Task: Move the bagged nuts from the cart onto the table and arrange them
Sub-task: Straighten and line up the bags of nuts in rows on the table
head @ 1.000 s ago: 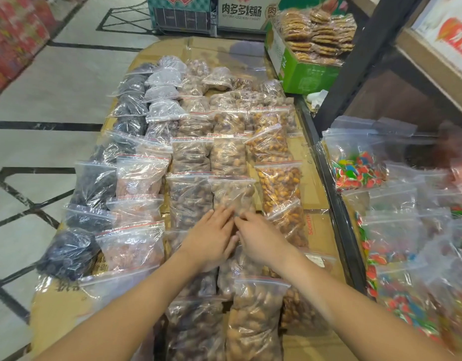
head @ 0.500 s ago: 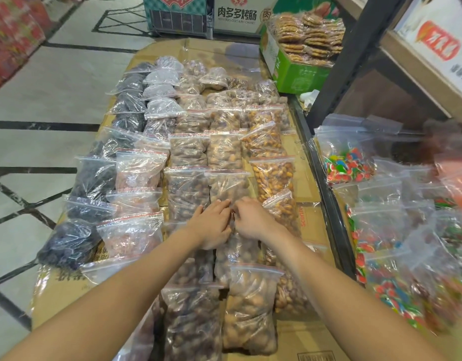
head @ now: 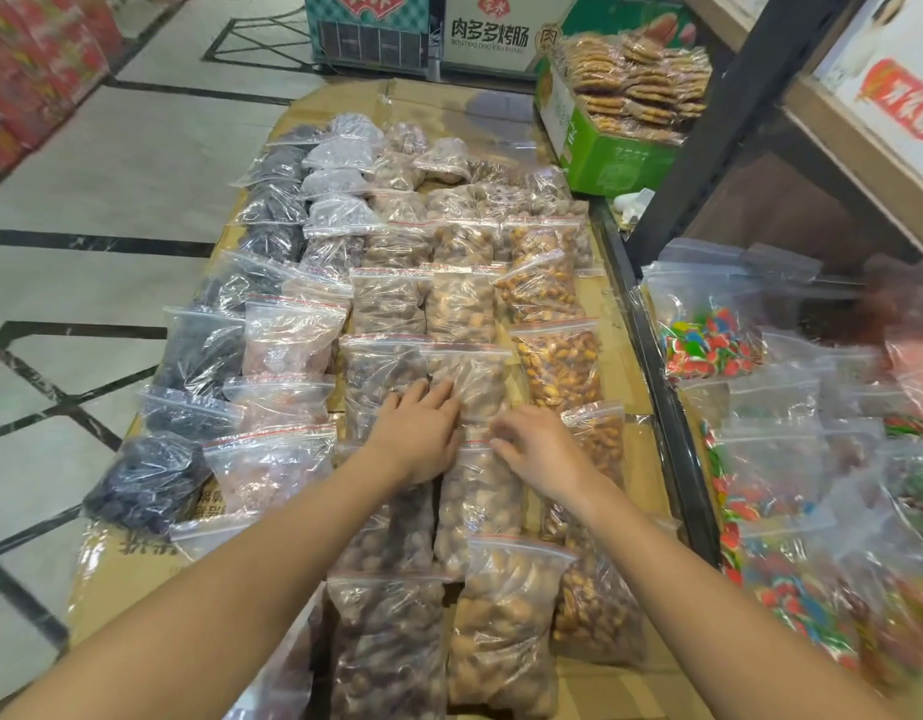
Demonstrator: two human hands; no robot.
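Since 1 second ago the 2 hands have drawn apart and shifted along the middle rows of bagged nuts (head: 462, 309) laid out on the cardboard-covered bench (head: 116, 574). Then they sat pressed together, knuckle to knuckle, over 1 spot; now the left hand (head: 420, 439) lies flat with its fingers (head: 438, 394) stretched forward and slightly spread, pressing down on a clear bag of brown nuts (head: 472, 379) in the 4th column, gripping nothing. The right hand (head: 539, 446) has slid to the right and a little nearer, palm down, its fingers loosely curved and resting on the red zip edge of the next bag (head: 480, 506) toward the person; whether it pinches that edge cannot be told, since the fingertips are partly hidden against the plastic. The bags themselves sit where they did, in overlapping rows running away from the person: dark fruit bags (head: 199, 356) on the far left, pale pink ones (head: 287, 335) beside them, brown nuts in the middle and orange-glazed ones (head: 560, 366) on the right. My reading is that the carrying is largely done and this is the arranging stage, the hands smoothing and aligning 1 overlap after another. Bags of bright candy (head: 708, 345) lie on the shelf to the right, apart from the nut rows, and a green box of biscuits (head: 610, 158) stands at the bench's far end
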